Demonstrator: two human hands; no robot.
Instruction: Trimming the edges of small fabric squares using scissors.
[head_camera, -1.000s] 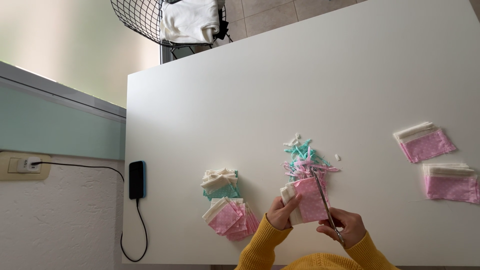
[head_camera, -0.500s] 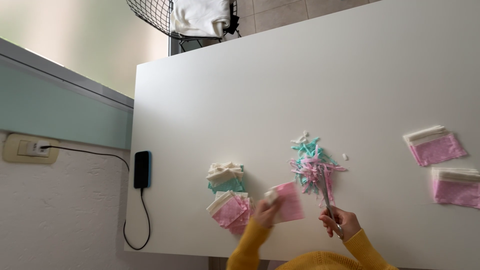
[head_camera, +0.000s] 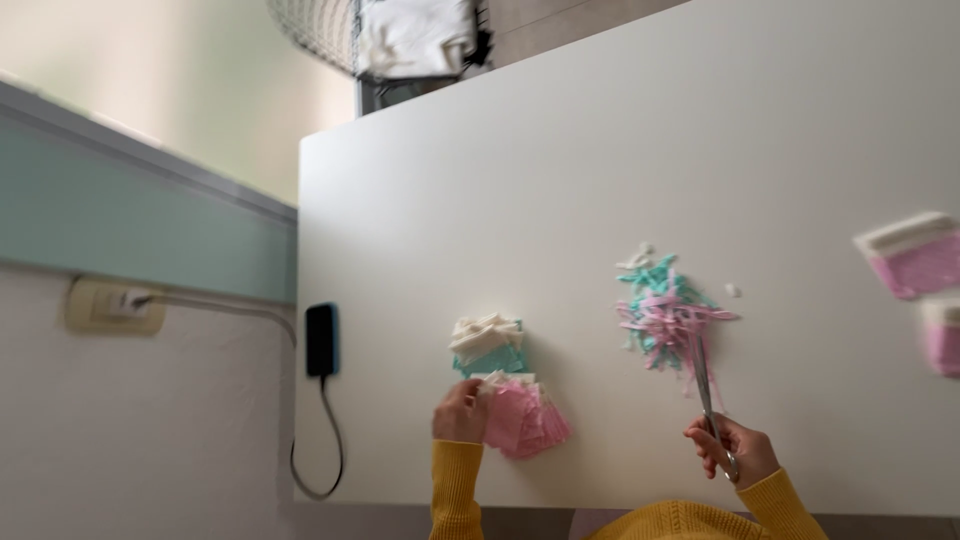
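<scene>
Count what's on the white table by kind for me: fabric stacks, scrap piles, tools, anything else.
Fabric stacks: 4 (pink stack under the left hand, cream and teal stack, two pink stacks at the right edge)
Scrap piles: 1
Scissors: 1, in the right hand
Phones: 1, at the left edge
Total: 7

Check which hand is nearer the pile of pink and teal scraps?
Right. The right hand sits just below the scrap pile, its scissors reaching it. The left hand is farther off, on the pink stack.

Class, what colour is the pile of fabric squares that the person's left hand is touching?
Pink, seen in the head view: the left hand rests on the pink fabric pile.
</scene>
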